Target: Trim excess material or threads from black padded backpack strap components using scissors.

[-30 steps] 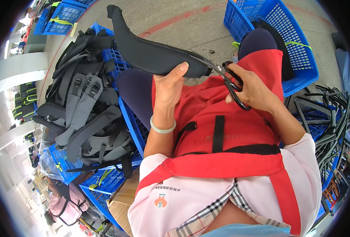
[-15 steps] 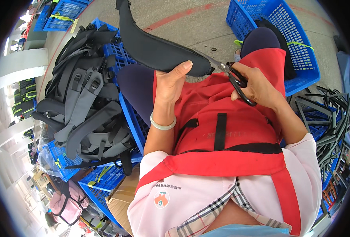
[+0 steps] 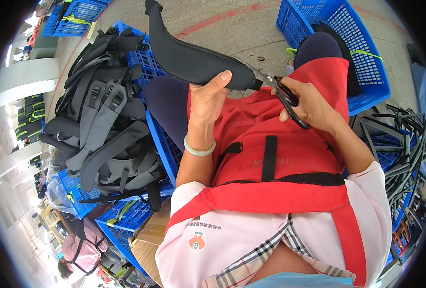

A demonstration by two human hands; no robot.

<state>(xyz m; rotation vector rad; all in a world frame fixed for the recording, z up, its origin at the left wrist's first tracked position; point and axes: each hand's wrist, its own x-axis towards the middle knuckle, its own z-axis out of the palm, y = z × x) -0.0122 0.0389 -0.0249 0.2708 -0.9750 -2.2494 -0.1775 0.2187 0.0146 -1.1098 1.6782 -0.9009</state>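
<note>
The long, curved, black padded shoulder strap [image 3: 194, 60] is held up over the lap, its narrow end pointing away over the concrete floor [image 3: 251, 26] and its broad rounded end near the chest; the left hand [image 3: 208, 98] grips that broad end, thumb on top and fingers folded beneath; the right hand [image 3: 311, 103] is closed through the loops of the black-handled scissors [image 3: 282, 93], whose blades meet the strap's end edge; the step in hand looks like trimming at that end, and the next move seems to call for a small, steady snip close along the stitched edge, with the left thumb kept clear of the blades. Below lies the red apron [image 3: 270, 149] over the knees; to the left a blue plastic crate [image 3: 158, 139] is heaped with grey and black straps [image 3: 102, 125], close beside the left elbow, so room is tight there; ahead on the right stands another blue slatted crate [image 3: 342, 29], and open floor lies between the two.
</note>
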